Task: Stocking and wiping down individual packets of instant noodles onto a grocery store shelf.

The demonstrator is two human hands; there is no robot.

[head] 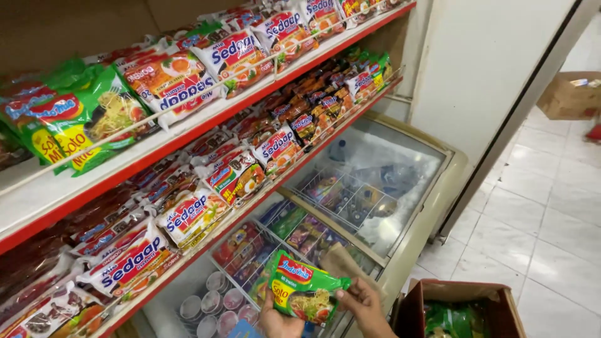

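A green instant noodle packet [303, 289] is held low in the frame by both of my hands. My left hand [277, 322] grips its lower left edge. My right hand [362, 303] pinches its right side. The packet hangs over the glass lid of a chest freezer [388, 159]. More green noodle packets [75, 119] of the same kind lie at the left end of the upper shelf [188, 134].
Two red-edged shelves carry rows of red and white noodle packets [233, 55]. An open cardboard box [460, 310] with green packets stands on the tiled floor at lower right. Another cardboard box [571, 95] sits far right. A white wall [488, 69] stands behind the freezer.
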